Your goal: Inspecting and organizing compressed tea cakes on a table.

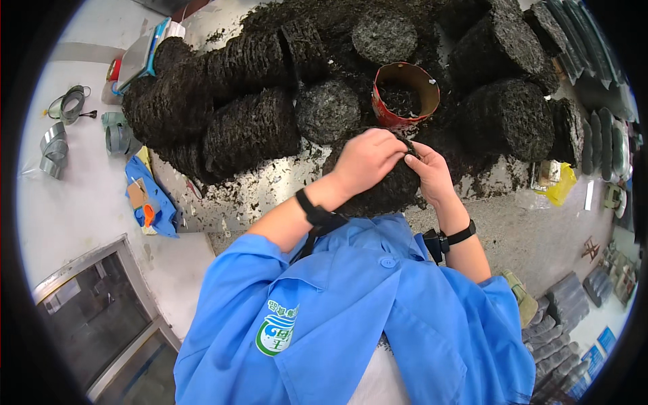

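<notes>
Close to my body is a dark round cake of dried seaweed [386, 194], partly hidden by my hands. My left hand [366, 160] lies over its upper edge, fingers bent and pinched together near the rim. On the other side my right hand [433, 174] grips the rim between thumb and fingers. The two sets of fingertips nearly meet; whether a small bit is pinched between them cannot be made out. Just beyond the hands stands a red round tin [403, 123] with dark seaweed scraps inside.
Rows of stacked seaweed cakes [250, 128] lie to the left, and more stacks [509, 120] to the right. Loose flakes litter the pale tabletop [233, 206]. Packed dark bundles [594, 37] are at the far right, a yellow bag [561, 184] below them. A blue cloth [158, 206] hangs at left.
</notes>
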The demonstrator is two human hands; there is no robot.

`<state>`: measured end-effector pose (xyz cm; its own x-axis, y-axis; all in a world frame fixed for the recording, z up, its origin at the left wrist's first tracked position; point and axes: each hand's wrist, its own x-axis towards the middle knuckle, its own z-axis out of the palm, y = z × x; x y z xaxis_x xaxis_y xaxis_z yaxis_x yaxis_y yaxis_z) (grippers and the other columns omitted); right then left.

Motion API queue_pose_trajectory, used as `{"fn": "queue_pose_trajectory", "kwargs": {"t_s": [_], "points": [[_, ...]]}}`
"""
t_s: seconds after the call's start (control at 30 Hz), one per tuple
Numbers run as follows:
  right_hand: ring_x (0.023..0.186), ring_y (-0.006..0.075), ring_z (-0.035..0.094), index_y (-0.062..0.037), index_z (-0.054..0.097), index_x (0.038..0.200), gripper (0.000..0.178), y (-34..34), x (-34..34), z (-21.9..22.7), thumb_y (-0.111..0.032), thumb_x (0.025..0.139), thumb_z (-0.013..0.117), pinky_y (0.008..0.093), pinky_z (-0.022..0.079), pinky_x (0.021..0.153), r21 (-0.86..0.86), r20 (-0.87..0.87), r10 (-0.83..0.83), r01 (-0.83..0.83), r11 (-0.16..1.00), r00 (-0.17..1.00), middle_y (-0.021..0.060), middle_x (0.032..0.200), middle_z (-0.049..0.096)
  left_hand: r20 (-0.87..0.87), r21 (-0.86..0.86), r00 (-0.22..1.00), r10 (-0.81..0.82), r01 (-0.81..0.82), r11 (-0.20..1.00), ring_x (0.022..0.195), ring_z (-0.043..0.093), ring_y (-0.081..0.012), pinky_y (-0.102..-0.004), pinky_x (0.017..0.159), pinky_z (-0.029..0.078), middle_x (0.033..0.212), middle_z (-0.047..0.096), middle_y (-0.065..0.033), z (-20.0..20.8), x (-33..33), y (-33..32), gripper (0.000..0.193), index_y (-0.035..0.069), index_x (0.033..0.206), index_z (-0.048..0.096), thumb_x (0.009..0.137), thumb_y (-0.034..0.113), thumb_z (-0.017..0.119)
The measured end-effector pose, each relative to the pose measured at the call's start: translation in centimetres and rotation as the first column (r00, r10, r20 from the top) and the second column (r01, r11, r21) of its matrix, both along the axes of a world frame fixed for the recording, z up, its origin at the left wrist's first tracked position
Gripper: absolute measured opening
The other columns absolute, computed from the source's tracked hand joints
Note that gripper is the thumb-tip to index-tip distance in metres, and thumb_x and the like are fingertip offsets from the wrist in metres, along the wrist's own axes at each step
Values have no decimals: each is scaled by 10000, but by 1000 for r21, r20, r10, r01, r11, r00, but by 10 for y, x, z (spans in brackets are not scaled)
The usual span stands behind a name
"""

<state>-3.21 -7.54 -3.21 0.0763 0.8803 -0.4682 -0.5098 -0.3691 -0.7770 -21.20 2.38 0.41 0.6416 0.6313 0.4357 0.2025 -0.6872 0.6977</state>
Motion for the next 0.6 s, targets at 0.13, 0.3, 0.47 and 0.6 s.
{"fn": "queue_pose_trajectory", "kwargs": {"t_s": [0.13,0.3,0.47,0.6], "points": [[1176,145,596,83,525,1379,477,1,-5,12,28,923,655,303,460,1035,54,189,29,-40,998,982,108,1295,642,-72,-47,997,38,-41,998,850,650,-289,-396,727,547,873,660,-68,-3,20,-2,97,81,881,686,805,78,745],[1336,192,512,66,436,1463,609,-6,-5,20,105,882,615,321,413,1110,72,312,99,-127,989,945,152,1430,543,-220,-17,975,-24,21,1000,872,637,-300,-404,742,545,874,638,-76,-9,23,-2,118,74,903,665,808,74,735],[1432,271,425,19,304,1548,749,2,1,21,140,867,592,378,366,1169,94,332,118,-157,983,936,185,1524,430,-308,-149,936,-170,129,980,888,624,-310,-432,776,531,878,620,-97,1,25,23,140,71,919,651,804,81,731],[1437,329,411,-28,280,1571,788,29,14,17,109,872,616,406,367,1172,126,332,118,-168,978,936,195,1566,365,-471,-188,830,-299,237,953,922,626,-327,-450,815,522,887,618,-132,12,46,63,218,80,925,646,781,171,782]]}}
